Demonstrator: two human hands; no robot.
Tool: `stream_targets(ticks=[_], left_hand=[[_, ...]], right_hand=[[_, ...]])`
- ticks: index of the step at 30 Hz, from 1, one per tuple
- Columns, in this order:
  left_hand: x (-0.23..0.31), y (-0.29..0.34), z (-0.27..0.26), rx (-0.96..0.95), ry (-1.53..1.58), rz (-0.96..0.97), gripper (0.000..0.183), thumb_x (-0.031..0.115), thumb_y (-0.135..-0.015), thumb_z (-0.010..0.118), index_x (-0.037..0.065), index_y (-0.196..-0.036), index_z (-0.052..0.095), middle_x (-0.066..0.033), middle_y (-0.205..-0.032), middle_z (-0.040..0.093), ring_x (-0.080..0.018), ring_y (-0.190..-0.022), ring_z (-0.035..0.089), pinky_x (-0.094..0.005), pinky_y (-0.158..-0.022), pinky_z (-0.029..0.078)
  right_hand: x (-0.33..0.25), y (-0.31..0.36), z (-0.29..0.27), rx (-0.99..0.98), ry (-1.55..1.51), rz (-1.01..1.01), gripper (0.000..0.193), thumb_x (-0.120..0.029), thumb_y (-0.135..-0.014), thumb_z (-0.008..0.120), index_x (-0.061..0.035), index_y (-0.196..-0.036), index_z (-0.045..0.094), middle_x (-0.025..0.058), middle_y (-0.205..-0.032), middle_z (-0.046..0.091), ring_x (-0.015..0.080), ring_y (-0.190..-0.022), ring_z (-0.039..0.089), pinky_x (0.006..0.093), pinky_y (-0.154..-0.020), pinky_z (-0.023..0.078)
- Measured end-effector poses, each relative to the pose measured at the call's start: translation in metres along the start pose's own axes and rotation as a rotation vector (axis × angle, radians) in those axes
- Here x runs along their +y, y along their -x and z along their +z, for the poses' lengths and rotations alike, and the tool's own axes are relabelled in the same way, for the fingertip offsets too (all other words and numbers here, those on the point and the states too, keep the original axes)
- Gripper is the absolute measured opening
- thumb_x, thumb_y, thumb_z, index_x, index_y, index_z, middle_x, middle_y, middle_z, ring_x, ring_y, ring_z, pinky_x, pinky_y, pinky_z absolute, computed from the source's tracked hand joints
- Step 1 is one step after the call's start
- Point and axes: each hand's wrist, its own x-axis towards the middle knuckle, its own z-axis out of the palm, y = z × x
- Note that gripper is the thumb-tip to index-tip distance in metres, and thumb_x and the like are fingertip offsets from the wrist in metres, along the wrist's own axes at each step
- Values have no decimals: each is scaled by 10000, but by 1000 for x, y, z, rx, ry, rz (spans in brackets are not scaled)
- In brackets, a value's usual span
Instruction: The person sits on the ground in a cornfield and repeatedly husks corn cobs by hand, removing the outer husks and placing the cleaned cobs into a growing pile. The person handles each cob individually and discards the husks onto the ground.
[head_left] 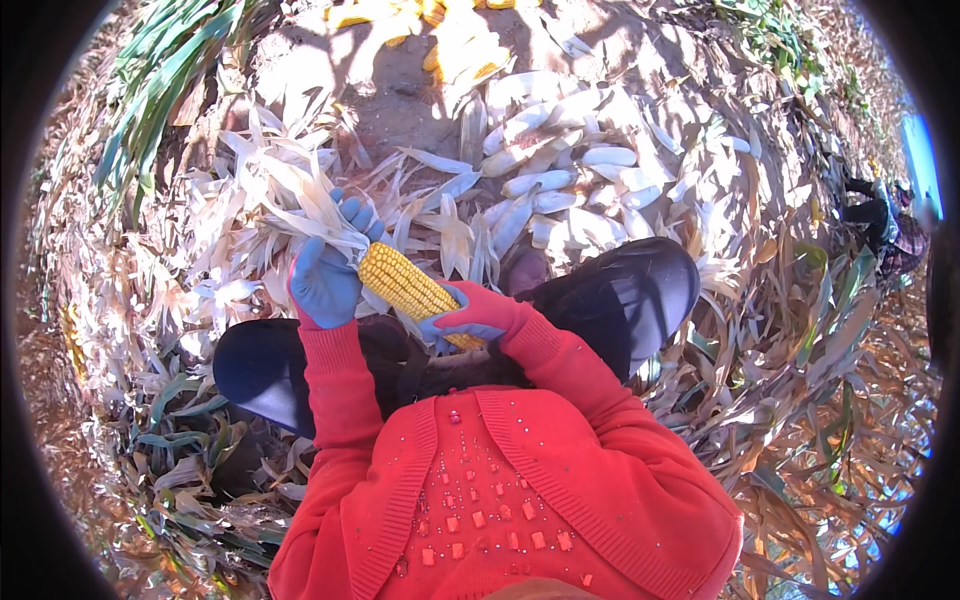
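Observation:
A bare yellow corn cob point(405, 280) slants across in front of my lap, its kernels showing. My right hand point(478, 312), in a pink and grey-blue glove, is closed around the cob's nearer end. At the far end, my left hand point(330, 285), gloved the same way, has its fingers wrapped around the peeled-back husk point(318, 222). Those pale, dry leaves fan out beyond the fingers, toward the far left. The husk appears still joined to the cob's base, though the glove partly covers that spot.
Unhusked ears point(540, 183) lie heaped beyond my right knee. Several bare yellow cobs point(465, 55) lie on the soil at the top. Loose husks surround my bent legs, with green leaves point(180, 70) at far left. Another person point(890, 225) is at the right edge.

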Motion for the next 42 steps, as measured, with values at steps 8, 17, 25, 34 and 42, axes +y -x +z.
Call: stream_targets(ticks=[8, 17, 25, 34, 42], left_hand=[[-4, -6, -25, -104, -22, -143, 441, 264, -959, 526, -24, -1290, 488, -106, -1037, 663, -288, -1012, 628, -466, -967, 468], [-8, -1, -20, 101, -79, -86, 339, 314, -974, 514, 16, -1102, 610, -46, -790, 660, -230, -828, 649, -423, -839, 517], [3, -1, -28, -80, 52, -75, 331, 306, -966, 522, 5, -1068, 617, -7, -665, 541, -199, -675, 567, -439, -793, 524], [0, -1, -24, 203, -109, 2, 267, 253, -948, 558, 7, -1044, 599, -56, -818, 611, -211, -784, 577, -398, -829, 477], [7, -4, -7, 50, -107, -102, 504, 287, -914, 592, -42, -1281, 486, -156, -1110, 625, -257, -957, 608, -394, -897, 474]], right_hand=[[-5, 2, 10, -87, -207, 209, 436, -184, -822, 709, -9, -1172, 518, 96, -897, 652, 155, -769, 645, 290, -681, 550], [-16, 5, 20, -47, -224, 250, 373, -197, -854, 691, -46, -1150, 521, 76, -847, 642, 145, -672, 643, 272, -591, 530], [-10, 2, 12, -264, -282, 264, 499, -330, -875, 670, -29, -1234, 498, 101, -882, 659, 150, -716, 659, 266, -603, 547], [17, -14, 9, 304, 739, -220, 640, -334, -681, 843, -42, -1180, 569, 107, -1019, 677, 192, -957, 657, 323, -878, 487], [13, -13, -2, 151, 585, -226, 618, -306, -669, 851, -31, -1154, 583, 98, -995, 680, 163, -926, 653, 310, -845, 496]])
